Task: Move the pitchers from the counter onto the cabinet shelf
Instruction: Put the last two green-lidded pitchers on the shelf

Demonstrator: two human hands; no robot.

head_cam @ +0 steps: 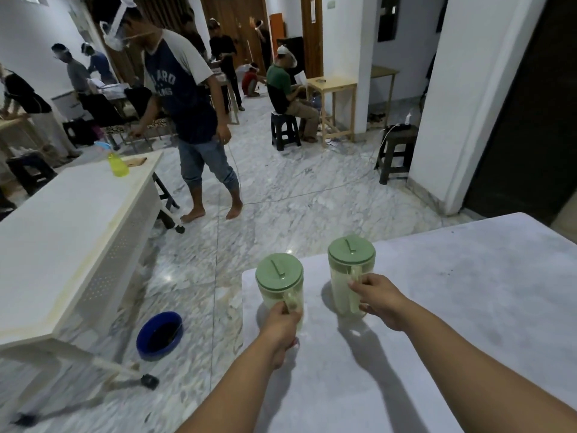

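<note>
**Both hands on the handles, pitchers upright on the counter**

The left hand (282, 320) is curling its fingers round the handle of the left pitcher (279, 284), and the right hand (376, 296) is doing the same at the handle of the right pitcher (351, 270). Each hand is closing on its own pitcher, with nothing else in either grip.

Both pitchers are standing upright, long axis vertical, green lids on top and handles turned toward the person. They are sitting side by side near the far left corner of the counter (468, 307), apart from each other, the left one just beside the counter's left edge and slightly nearer the person. Their shadows are meeting their bases, so they seem to be resting on the surface and not yet lifted.

Each pitcher is lying straight ahead of the hand that is holding it, so neither arm is needing to cross. The coming move is likely a straight lift, keeping the pitchers vertical; the left one, so close to the edge, is asking for care.

No cabinet shelf is showing plainly here. To the left, across the marble floor (281, 198), a white table (62, 245) is standing with a yellow bottle (118, 165) on it, and a blue basin (160, 335) is lying on the floor below. Other people are working farther back.
</note>
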